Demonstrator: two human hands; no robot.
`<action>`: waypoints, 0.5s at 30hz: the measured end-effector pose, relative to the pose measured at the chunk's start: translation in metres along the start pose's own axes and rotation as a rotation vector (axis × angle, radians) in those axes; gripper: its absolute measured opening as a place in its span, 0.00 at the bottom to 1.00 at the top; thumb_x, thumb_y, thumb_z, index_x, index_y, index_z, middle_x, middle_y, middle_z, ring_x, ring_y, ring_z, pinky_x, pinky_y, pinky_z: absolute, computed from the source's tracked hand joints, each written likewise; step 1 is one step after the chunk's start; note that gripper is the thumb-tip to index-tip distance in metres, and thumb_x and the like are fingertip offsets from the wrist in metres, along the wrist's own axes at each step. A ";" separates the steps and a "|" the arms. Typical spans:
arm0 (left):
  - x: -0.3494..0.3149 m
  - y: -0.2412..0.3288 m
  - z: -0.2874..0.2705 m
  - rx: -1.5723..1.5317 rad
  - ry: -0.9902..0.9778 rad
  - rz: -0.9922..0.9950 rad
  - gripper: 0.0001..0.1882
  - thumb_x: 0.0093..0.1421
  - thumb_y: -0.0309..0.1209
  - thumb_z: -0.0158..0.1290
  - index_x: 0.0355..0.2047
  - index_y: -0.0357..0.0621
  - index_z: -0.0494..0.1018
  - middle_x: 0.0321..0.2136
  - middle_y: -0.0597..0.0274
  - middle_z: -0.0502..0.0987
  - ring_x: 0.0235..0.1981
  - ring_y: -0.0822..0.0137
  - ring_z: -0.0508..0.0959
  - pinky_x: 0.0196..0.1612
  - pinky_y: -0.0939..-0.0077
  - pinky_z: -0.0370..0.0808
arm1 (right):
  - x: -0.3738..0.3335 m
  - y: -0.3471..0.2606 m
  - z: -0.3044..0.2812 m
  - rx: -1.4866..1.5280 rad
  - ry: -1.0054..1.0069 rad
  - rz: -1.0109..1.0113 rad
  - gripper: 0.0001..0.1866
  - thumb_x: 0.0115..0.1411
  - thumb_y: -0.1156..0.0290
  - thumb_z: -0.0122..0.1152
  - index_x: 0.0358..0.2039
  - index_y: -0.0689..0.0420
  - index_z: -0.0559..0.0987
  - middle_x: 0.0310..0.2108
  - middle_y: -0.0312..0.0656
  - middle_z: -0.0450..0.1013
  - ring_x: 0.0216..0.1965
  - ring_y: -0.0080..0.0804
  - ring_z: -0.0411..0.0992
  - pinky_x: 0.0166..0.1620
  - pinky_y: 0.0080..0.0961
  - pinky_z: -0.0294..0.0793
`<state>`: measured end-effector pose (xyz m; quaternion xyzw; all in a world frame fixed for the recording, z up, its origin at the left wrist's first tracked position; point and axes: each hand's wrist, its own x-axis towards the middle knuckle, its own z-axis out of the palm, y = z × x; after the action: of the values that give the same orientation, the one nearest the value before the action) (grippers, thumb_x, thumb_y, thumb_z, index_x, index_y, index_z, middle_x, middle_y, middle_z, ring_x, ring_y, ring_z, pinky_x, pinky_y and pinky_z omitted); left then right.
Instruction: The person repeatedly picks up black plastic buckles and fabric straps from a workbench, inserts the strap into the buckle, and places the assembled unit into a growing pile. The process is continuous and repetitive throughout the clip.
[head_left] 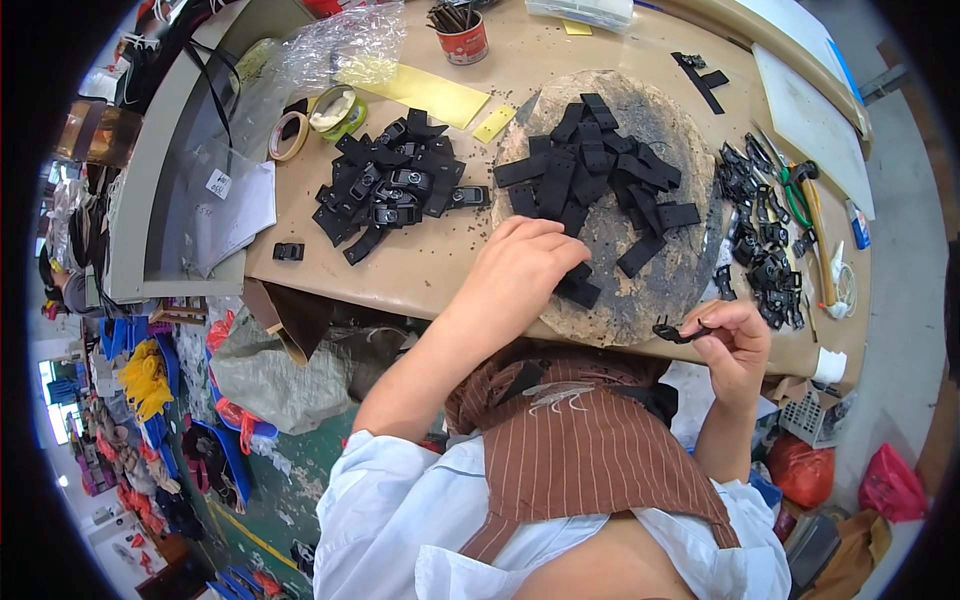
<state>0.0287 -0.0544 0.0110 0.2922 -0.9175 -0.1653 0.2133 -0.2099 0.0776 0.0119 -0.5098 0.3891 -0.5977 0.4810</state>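
Note:
My left hand (530,262) is at the near left side of a heap of black webbing straps (572,175), its fingers curled down. A short black strap (580,289) sticks out from under those fingers, and the thumb is mostly hidden. The heap lies on a round, worn wooden board (620,305). Over the board's near right edge, my right hand (736,340) pinches a small black plastic buckle (680,331) between thumb and fingers. More loose black buckles (770,270) are piled to the right of the board.
Left of the board lies a pile of straps with buckles (395,185); a single buckle (289,251) sits apart. Around them are a tape roll (289,137), a green tin (338,112) and a red can (462,42). A hammer (820,240) and green-handled pliers (796,197) lie at right.

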 end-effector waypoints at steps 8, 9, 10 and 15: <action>0.000 -0.002 0.018 -0.169 0.132 -0.168 0.12 0.53 0.21 0.51 0.39 0.42 0.72 0.36 0.58 0.77 0.38 0.64 0.78 0.41 0.69 0.75 | 0.004 0.007 0.007 -0.047 0.027 0.021 0.11 0.50 0.87 0.57 0.35 0.65 0.73 0.33 0.46 0.71 0.36 0.34 0.74 0.40 0.25 0.73; 0.004 0.004 0.013 -0.325 0.179 -0.267 0.11 0.55 0.21 0.50 0.40 0.41 0.71 0.37 0.58 0.78 0.37 0.66 0.79 0.38 0.71 0.76 | 0.007 0.003 0.011 -0.067 0.017 -0.004 0.11 0.49 0.87 0.57 0.35 0.66 0.73 0.32 0.47 0.72 0.35 0.34 0.74 0.39 0.25 0.73; 0.004 0.014 0.012 -0.662 0.175 -0.381 0.10 0.57 0.22 0.49 0.40 0.41 0.70 0.37 0.58 0.77 0.36 0.67 0.79 0.36 0.74 0.77 | 0.010 -0.004 0.014 -0.037 -0.061 -0.073 0.11 0.48 0.88 0.58 0.34 0.66 0.74 0.31 0.47 0.72 0.34 0.34 0.74 0.38 0.25 0.74; 0.005 0.060 0.006 -1.462 0.050 -0.607 0.10 0.64 0.27 0.44 0.44 0.38 0.68 0.40 0.60 0.76 0.40 0.73 0.76 0.38 0.80 0.77 | 0.024 -0.022 0.029 0.076 -0.133 -0.163 0.13 0.43 0.91 0.61 0.31 0.65 0.76 0.27 0.50 0.74 0.30 0.36 0.75 0.33 0.25 0.75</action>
<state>-0.0056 -0.0104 0.0334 0.3190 -0.4515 -0.7704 0.3176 -0.1862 0.0599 0.0439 -0.5594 0.2908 -0.6141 0.4747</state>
